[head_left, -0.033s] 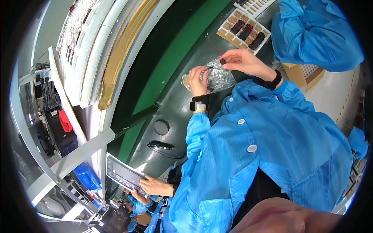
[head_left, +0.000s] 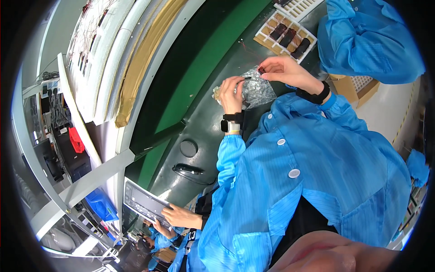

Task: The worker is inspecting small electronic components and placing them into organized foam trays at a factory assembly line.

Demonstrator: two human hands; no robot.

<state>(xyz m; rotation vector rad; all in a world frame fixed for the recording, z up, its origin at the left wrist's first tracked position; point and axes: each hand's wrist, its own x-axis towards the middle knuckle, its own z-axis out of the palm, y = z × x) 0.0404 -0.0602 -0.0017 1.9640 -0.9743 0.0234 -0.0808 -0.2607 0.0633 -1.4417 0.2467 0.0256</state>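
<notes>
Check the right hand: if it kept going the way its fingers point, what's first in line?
Right hand points left toward the crinkled clear plastic bag held by the left hand; probably the bag first, though depth is unclear.

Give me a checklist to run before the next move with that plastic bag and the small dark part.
1. Left hand grips the crinkled clear bag: ok.
2. Right hand pinches the small dark part at the bag's top: ok.
3. Bag mouth open: cannot tell.
4. Parts tray lies apart from both hands: ok.
5. Bag lifted off the dark bench: cannot tell.
</notes>
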